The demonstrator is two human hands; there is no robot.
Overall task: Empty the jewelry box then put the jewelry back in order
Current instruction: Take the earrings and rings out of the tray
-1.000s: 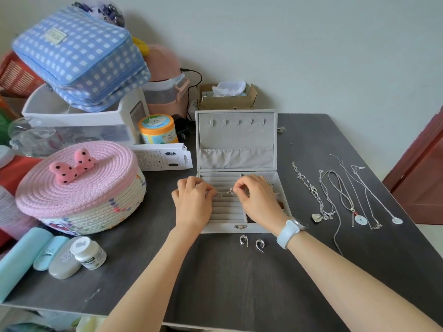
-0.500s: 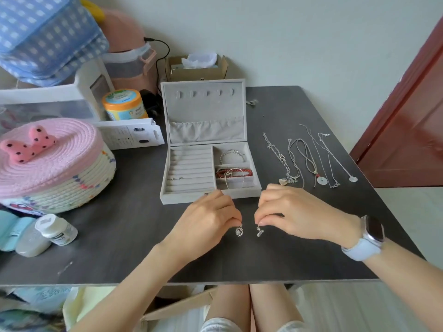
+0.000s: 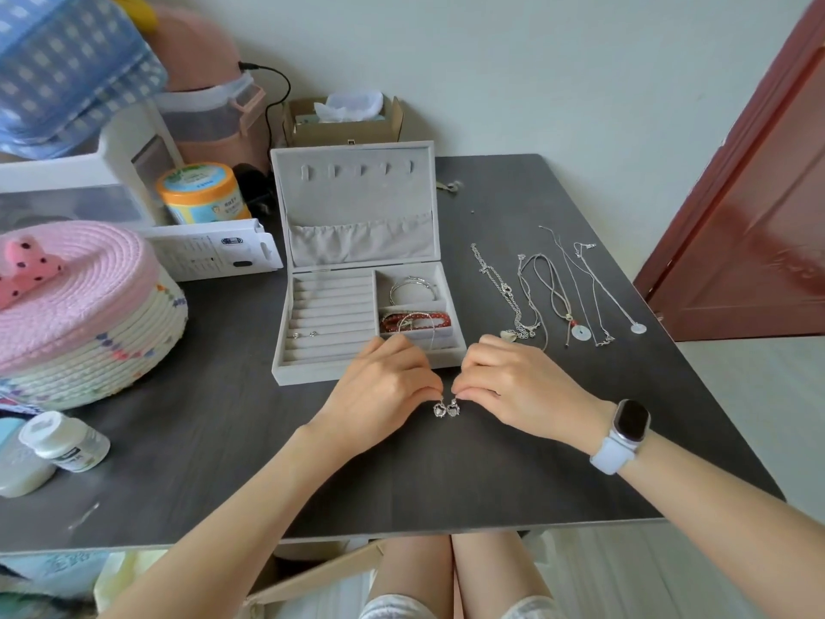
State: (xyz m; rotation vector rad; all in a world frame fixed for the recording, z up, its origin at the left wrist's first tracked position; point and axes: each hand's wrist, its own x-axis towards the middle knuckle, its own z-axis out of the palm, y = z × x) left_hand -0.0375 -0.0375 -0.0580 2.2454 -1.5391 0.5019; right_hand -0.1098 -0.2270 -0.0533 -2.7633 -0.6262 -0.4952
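Jewelry box (image 3: 357,279), grey velvet, stands open on the dark wood-grain table (image 3: 446,475). Just before it, left hand (image 3: 384,386) and right hand (image 3: 518,386) each pinch a small silver heart-shaped earring (image 3: 440,410), the other earring (image 3: 453,409) beside it. Thin chain necklaces (image 3: 553,292) lie right.

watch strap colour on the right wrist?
White or very pale lilac watch strap, with a dark screen; head view, the only one.

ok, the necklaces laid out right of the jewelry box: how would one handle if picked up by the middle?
Probably floppy: each necklace is a thin chain lying in loose loops on the table. Likely light, though the round pendant would swing downward. They lie close and partly crossed, so lifting one may snag its neighbour.
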